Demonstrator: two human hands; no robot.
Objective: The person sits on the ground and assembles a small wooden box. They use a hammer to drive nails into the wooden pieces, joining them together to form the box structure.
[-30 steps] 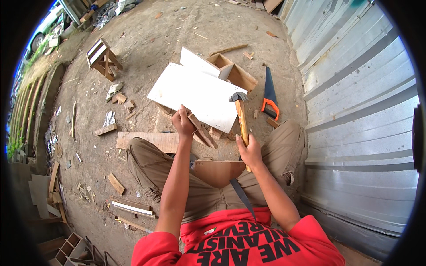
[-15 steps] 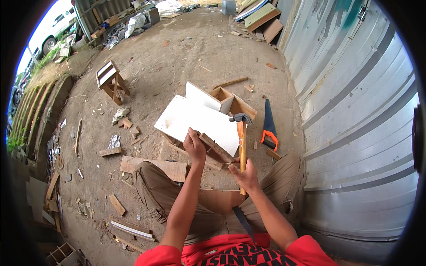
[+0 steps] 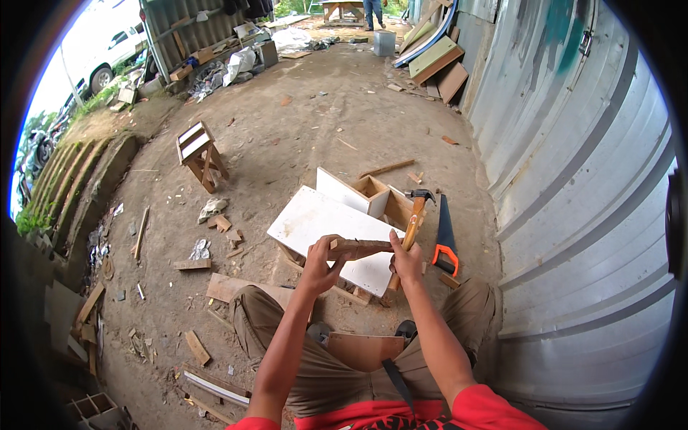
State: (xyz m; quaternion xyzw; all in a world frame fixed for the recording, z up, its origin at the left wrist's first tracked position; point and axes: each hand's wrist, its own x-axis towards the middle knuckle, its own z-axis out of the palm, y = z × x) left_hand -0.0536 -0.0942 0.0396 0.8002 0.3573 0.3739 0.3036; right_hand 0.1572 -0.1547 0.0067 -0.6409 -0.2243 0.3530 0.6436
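Observation:
My left hand (image 3: 320, 264) is closed on one end of a short wooden block (image 3: 360, 248), which I hold up level above a white-topped board assembly (image 3: 315, 217). In my right hand (image 3: 406, 262) is a claw hammer (image 3: 415, 223), its wooden handle gripped and its dark head pointing up and away. The right hand's thumb also touches the block's right end. Behind the white panel stands an open wooden box section (image 3: 370, 188) with a white side. Between my knees rests a brown wooden board (image 3: 364, 351).
A handsaw (image 3: 446, 236) with an orange handle lies at the right, near the corrugated metal wall (image 3: 573, 215). A small wooden stool (image 3: 203, 158) stands at the far left. Wood offcuts (image 3: 197, 347) litter the dirt floor. Far off, a person (image 3: 373, 13) stands near a wooden table (image 3: 342, 11).
The wooden block has turned from slanting to nearly level, and my right hand has come up against its end. The hammer now tilts to the right. My view has lifted, showing more background.

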